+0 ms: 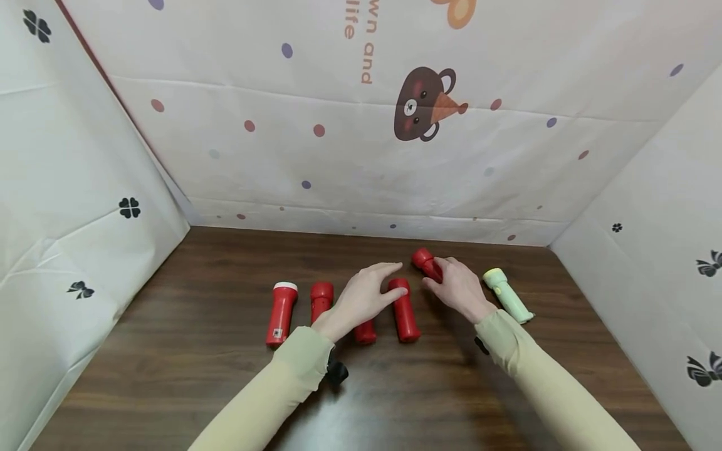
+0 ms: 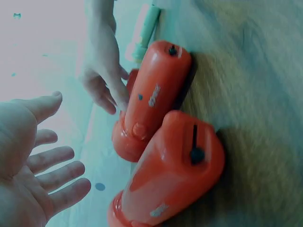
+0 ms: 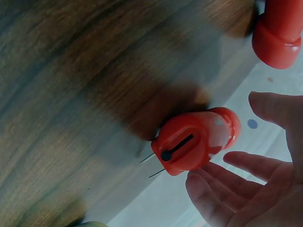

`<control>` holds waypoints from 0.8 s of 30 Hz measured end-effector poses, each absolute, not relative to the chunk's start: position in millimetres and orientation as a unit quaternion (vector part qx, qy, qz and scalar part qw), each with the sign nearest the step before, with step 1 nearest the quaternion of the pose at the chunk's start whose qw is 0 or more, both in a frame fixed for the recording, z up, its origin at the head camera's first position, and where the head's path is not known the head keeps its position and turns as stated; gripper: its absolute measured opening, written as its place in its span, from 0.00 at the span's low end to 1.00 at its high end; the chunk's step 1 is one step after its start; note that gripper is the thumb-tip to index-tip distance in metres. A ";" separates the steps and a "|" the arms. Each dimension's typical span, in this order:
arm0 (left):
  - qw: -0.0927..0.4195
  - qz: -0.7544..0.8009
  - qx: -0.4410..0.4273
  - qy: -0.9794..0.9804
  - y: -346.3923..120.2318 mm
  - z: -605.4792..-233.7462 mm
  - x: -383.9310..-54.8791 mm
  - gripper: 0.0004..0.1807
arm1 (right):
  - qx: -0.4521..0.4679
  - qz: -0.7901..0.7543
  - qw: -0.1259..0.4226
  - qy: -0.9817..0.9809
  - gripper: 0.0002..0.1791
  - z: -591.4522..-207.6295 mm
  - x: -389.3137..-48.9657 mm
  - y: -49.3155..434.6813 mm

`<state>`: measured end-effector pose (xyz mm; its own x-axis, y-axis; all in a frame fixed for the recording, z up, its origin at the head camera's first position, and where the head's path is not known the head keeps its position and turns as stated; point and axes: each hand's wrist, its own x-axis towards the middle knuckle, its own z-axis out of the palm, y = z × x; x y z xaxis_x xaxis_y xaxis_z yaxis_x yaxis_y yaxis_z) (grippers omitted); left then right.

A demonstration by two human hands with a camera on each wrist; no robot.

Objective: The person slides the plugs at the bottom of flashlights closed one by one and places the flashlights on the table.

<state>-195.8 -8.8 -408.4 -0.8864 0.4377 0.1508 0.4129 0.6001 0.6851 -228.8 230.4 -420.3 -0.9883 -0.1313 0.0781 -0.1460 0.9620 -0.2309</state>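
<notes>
My left hand (image 1: 363, 297) hovers over the row of red flashlights, fingers spread and thumb apart, holding nothing. Below it lies a partly hidden red flashlight (image 1: 365, 333); just right of its thumb is another red flashlight (image 1: 405, 313). At the back, my right hand (image 1: 459, 285) reaches over a red flashlight (image 1: 427, 263). In the right wrist view, its fingertips (image 3: 201, 187) touch that flashlight's side while the thumb stands away from it. Two thin metal prongs (image 3: 156, 174) stick out near a black slider (image 3: 177, 146) on this flashlight's end.
Further left lie a red flashlight with a white rim (image 1: 281, 314) and a plain red flashlight (image 1: 321, 299), partly behind the left wrist. A pale green flashlight (image 1: 510, 297) rests right of the right hand. Printed cloth walls (image 1: 350, 156) enclose the brown wooden table (image 1: 169, 376).
</notes>
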 end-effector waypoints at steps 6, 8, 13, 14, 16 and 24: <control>0.007 0.399 0.231 0.888 -6.0 -410.5 -190.7 0.30 | 0.069 0.113 0.014 -0.991 0.34 -422.0 -237.3 231.8; 0.002 0.405 0.232 0.885 -5.2 -411.4 -189.1 0.30 | 0.067 0.111 0.010 -0.992 0.32 -422.8 -239.5 231.9; -0.001 0.416 0.225 0.881 -2.0 -413.9 -184.1 0.30 | 0.067 0.109 0.000 -0.992 0.28 -424.5 -243.8 231.0; -0.001 0.419 0.223 0.880 -1.1 -414.0 -182.8 0.30 | 0.067 0.107 0.000 -0.992 0.28 -425.1 -244.4 231.1; -0.005 0.423 0.220 0.879 0.9 -414.2 -181.1 0.30 | 0.070 0.102 0.002 -0.992 0.27 -425.3 -245.4 231.4; -0.011 0.430 0.218 0.876 8.4 -414.3 -179.4 0.29 | 0.090 0.103 0.007 -0.991 0.24 -421.8 -250.7 237.8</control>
<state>-179.4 8.4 -414.3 -0.9048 0.3725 0.2063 0.3910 0.5351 0.7489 -250.7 237.8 -421.8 -0.9836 -0.1775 0.0321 -0.1803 0.9624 -0.2031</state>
